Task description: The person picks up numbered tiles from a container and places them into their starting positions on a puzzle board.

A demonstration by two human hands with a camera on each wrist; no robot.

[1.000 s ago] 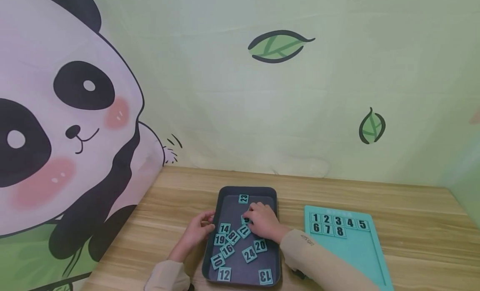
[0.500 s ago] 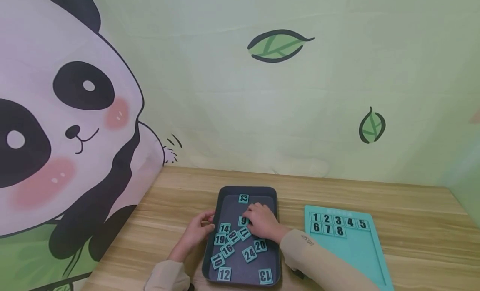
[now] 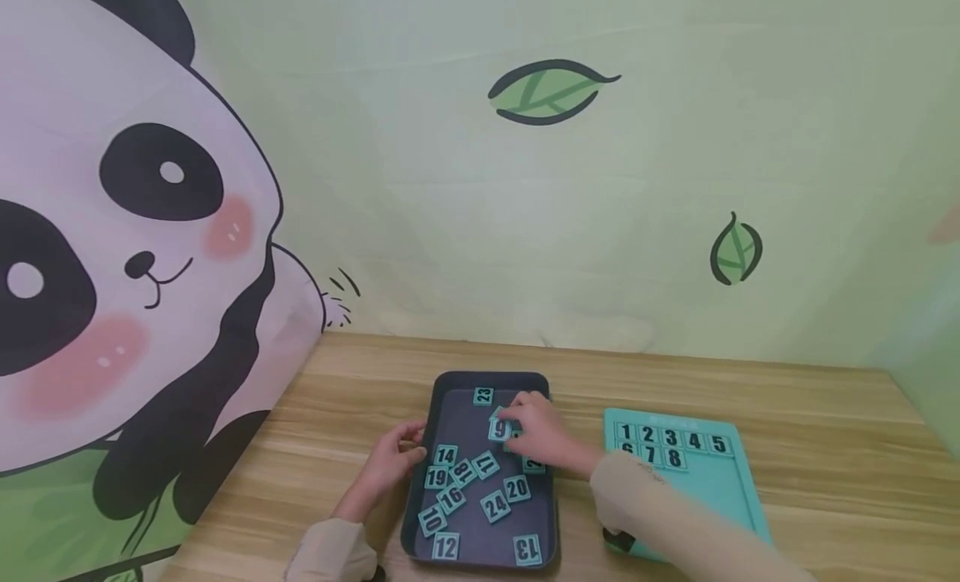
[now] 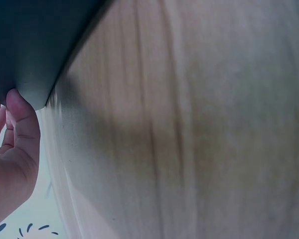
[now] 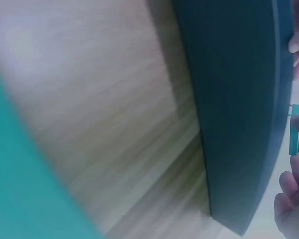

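My right hand (image 3: pixel 542 432) is over the tray's right half and pinches a teal square number tile marked 9 (image 3: pixel 499 430) between thumb and fingers. In the right wrist view that number tile (image 5: pixel 294 130) shows edge-on, upright between the fingertips. Other tiles lie partly hidden beneath this hand. My left hand (image 3: pixel 392 459) rests at the left side of the dark tray (image 3: pixel 417 482), its fingers loosely bent. In the left wrist view the left thumb (image 4: pixel 21 107) touches the tray's outer wall (image 4: pixel 37 47). Several loose tiles, such as 24 (image 3: pixel 495 506) and 14 (image 3: pixel 446 455), lie at various angles in the tray.
Right of the tray lies a teal board (image 3: pixel 712 503) with a raised rim. Tiles 1 to 8 sit in order in its upper rows, and the right sleeve (image 3: pixel 682 515) crosses over it. Behind the wooden table (image 3: pixel 360 373) stands a backdrop (image 3: pixel 420 190) with a panda and leaves.
My right hand has drawn slightly right and picked up the 9 tile, which was lying in the tray. More tiles show under that hand. The left hand stays at the tray's side.
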